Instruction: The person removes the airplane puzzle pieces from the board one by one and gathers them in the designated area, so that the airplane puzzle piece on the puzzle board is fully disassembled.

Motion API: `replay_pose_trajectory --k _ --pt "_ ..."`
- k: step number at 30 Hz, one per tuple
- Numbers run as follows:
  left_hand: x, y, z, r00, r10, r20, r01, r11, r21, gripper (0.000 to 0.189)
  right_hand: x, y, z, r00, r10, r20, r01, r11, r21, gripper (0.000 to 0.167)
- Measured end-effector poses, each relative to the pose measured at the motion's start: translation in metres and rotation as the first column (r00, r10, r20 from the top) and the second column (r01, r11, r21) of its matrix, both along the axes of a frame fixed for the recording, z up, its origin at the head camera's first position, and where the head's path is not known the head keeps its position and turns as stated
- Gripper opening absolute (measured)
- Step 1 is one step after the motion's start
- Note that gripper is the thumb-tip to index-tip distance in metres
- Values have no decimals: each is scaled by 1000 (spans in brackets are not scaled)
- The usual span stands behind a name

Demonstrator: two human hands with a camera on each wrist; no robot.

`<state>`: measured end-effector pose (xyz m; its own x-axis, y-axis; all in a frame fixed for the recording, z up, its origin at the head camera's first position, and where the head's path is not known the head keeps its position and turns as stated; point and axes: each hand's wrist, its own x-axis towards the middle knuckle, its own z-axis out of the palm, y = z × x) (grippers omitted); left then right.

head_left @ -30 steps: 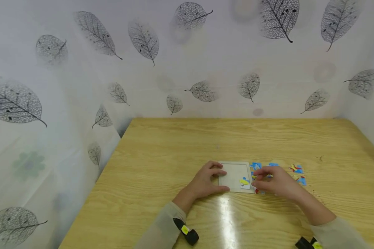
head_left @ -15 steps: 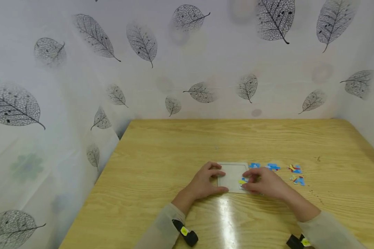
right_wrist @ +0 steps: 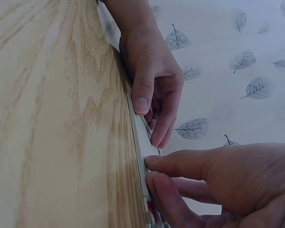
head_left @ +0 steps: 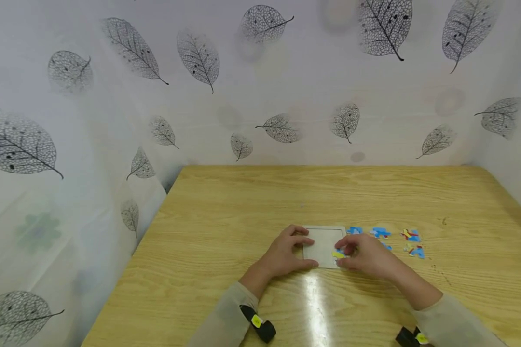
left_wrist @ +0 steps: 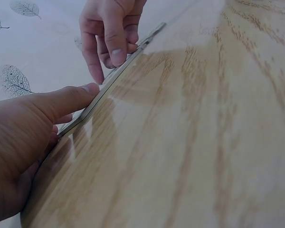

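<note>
A shallow white puzzle tray (head_left: pixel 323 238) lies flat on the wooden table. My left hand (head_left: pixel 285 251) holds it at its left side, fingers at the upper part and thumb along the near edge. In the left wrist view that thumb (left_wrist: pixel 83 95) presses on the tray's edge. Inside the tray's near right corner is a yellow and blue puzzle piece (head_left: pixel 337 255), partly covered by my right hand (head_left: pixel 366 255). The right thumb and index finger pinch at this piece. In the right wrist view, the right fingertips (right_wrist: pixel 156 164) meet the tray's surface; the piece itself is hidden there.
Several loose puzzle pieces lie right of the tray, among them a blue one (head_left: pixel 380 233), a red and yellow one (head_left: pixel 411 235) and another (head_left: pixel 414 250). Some are partly behind the right hand. A leaf-printed curtain (head_left: pixel 304 86) stands behind the wooden table (head_left: pixel 226 207).
My right hand has moved left from the tray's right edge onto the yellow and blue piece in the corner. The left hand has stayed on the tray.
</note>
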<state>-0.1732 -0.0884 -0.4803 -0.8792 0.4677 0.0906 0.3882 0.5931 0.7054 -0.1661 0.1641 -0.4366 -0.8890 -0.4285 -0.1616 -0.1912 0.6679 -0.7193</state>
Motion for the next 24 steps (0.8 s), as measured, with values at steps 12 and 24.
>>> replay_pose_trajectory --k 12,24 --pt "0 2 -4 1000 -7 8 6 1000 15 48 0 2 0 998 -47 42 49 998 -41 26" --pt "0 -1 0 1000 -4 10 4 1000 2 49 6 32 1 958 -32 287 129 936 -327 28"
